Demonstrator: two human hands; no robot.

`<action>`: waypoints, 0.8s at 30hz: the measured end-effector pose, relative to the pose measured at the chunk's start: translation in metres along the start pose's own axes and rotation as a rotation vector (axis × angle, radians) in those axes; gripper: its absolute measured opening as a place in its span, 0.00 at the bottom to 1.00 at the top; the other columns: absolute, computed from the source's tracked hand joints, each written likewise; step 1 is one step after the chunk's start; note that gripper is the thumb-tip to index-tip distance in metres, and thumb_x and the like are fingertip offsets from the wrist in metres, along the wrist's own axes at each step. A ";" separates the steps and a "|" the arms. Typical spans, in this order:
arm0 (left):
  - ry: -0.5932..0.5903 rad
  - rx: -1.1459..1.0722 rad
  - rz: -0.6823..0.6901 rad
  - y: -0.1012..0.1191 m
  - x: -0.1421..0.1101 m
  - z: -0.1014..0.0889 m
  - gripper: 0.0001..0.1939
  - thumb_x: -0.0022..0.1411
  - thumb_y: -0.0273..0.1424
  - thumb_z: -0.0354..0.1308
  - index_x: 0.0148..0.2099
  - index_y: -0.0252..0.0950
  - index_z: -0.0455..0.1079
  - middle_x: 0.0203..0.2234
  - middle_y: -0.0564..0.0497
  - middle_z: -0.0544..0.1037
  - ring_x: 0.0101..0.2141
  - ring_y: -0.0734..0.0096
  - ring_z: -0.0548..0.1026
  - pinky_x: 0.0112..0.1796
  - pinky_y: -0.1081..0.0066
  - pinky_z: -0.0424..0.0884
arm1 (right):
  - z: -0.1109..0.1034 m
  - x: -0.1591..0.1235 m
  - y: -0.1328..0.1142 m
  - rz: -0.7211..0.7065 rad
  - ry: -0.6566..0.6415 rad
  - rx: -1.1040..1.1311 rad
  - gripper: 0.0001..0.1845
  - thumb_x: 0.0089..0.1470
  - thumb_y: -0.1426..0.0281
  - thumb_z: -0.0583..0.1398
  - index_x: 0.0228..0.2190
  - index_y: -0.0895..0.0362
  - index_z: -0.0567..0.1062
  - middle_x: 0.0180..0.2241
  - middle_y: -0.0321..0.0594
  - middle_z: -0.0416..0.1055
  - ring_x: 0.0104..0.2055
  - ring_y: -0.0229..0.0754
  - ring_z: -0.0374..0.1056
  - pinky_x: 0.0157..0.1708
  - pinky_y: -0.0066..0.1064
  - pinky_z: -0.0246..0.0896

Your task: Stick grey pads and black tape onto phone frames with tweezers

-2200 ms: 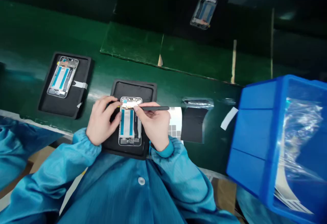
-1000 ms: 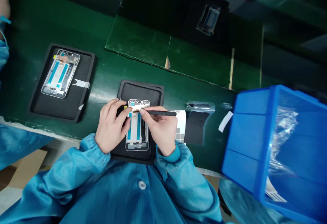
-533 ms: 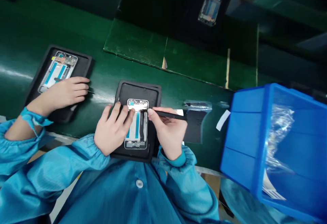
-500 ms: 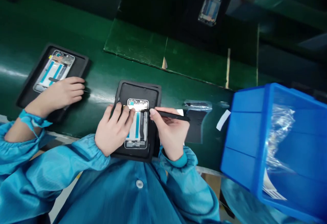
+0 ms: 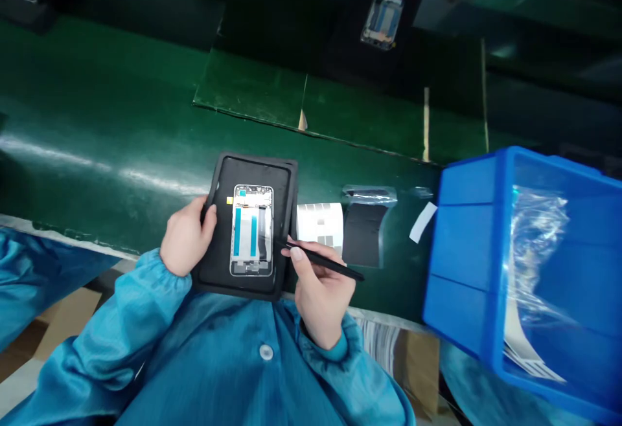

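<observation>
In front of me lies a black tray [image 5: 221, 232] with an opened phone [image 5: 247, 230] in it. The phone shows a silvery frame, blue strips, a dark flex strip and a yellow tab at its upper left. My left hand [image 5: 188, 235] grips the tray's left rim, thumb on top and fingers underneath. Between the fingers of my right hand [image 5: 323, 293] are black tweezers [image 5: 323, 261], pointing left over the tray's right rim, beside the phone. Just right of the tray lies a white sheet with grey patches [image 5: 321, 222], partly behind my right hand.
A dark sheet in clear film [image 5: 365, 235] and a white strip [image 5: 423, 222] lie farther right. A blue bin [image 5: 459, 257] holding clear plastic and white strips stands at the right. Across the green bench, another phone [image 5: 383, 21] rests on a dark tray; a raised board edge crosses the middle.
My left hand has moved off the phone to the tray's left rim. My right hand has drawn the tweezers down, off the phone. The neighbour's hand and tray at left are out of view.
</observation>
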State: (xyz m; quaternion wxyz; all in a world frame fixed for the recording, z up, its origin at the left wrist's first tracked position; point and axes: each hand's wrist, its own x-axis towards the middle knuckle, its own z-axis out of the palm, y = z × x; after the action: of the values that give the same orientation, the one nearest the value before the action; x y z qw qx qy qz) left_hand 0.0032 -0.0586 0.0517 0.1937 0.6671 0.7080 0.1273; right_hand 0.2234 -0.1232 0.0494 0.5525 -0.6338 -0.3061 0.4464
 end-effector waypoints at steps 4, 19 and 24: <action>0.082 -0.001 -0.123 -0.028 0.010 -0.049 0.17 0.69 0.41 0.48 0.48 0.39 0.73 0.34 0.49 0.80 0.34 0.62 0.77 0.35 0.66 0.68 | 0.002 -0.001 -0.007 -0.026 -0.077 0.144 0.08 0.52 0.66 0.69 0.35 0.51 0.78 0.35 0.40 0.82 0.38 0.50 0.81 0.39 0.43 0.81; 0.253 0.344 0.072 -0.035 0.051 -0.083 0.20 0.68 0.43 0.50 0.57 0.41 0.67 0.48 0.43 0.73 0.49 0.49 0.70 0.53 0.45 0.68 | -0.079 0.039 0.013 -0.116 0.119 0.125 0.11 0.47 0.69 0.72 0.35 0.54 0.80 0.33 0.39 0.81 0.32 0.46 0.80 0.38 0.40 0.78; 0.000 0.073 0.605 0.090 0.053 -0.024 0.14 0.68 0.34 0.54 0.53 0.38 0.70 0.45 0.46 0.78 0.48 0.57 0.74 0.51 0.57 0.70 | -0.114 0.061 0.015 -0.224 0.300 0.123 0.12 0.45 0.68 0.74 0.33 0.56 0.81 0.31 0.38 0.81 0.30 0.43 0.79 0.36 0.37 0.77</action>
State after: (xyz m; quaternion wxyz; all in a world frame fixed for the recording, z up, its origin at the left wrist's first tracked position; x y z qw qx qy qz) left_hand 0.0711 0.0024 0.1065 0.1228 0.8542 0.4811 0.1540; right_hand 0.3506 -0.1210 0.0202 0.6759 -0.6201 -0.2609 0.3008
